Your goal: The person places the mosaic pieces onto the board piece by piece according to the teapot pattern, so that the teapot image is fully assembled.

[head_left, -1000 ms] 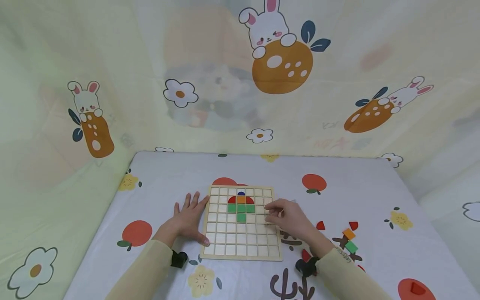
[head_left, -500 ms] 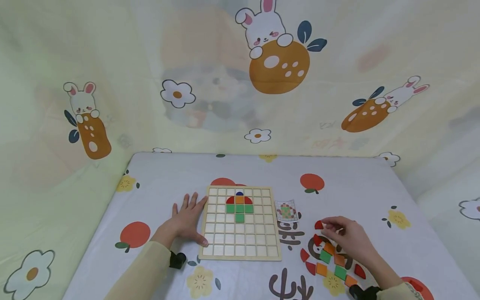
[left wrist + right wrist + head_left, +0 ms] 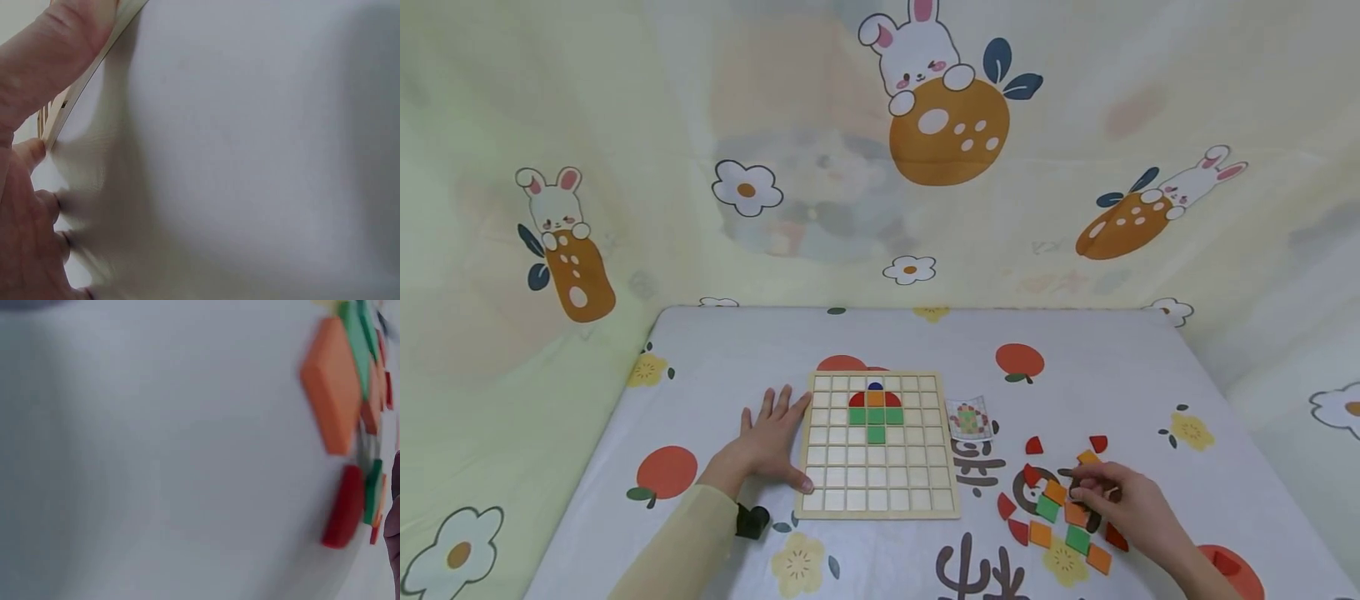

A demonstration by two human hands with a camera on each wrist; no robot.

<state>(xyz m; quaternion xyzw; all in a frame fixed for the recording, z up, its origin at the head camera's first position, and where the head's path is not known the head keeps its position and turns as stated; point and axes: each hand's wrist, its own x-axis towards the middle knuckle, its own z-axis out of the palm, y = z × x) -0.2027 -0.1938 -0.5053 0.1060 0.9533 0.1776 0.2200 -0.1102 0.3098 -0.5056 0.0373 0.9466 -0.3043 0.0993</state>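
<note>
A square wooden grid board lies flat on the table. Blue, red, orange and green pieces fill some of its upper cells. Spread fingers of my left hand rest along the board's left edge, with the thumb at its lower left corner; the left wrist view shows the thumb on the wooden rim. Over the loose pieces at right, my right hand hangs with thumb and index finger a little apart. Nothing shows between them. Below that hand lie orange tiles and a red piece, partly covered in the head view.
A small picture card with a coloured pattern lies right of the board. More loose pieces lie around the right hand, such as a green tile and a red quarter-round piece. A patterned curtain stands behind the table.
My right hand has gone from the board's right edge to the loose pieces, first by a red piece, then lower and to the right. The left hand has stayed at the board.
</note>
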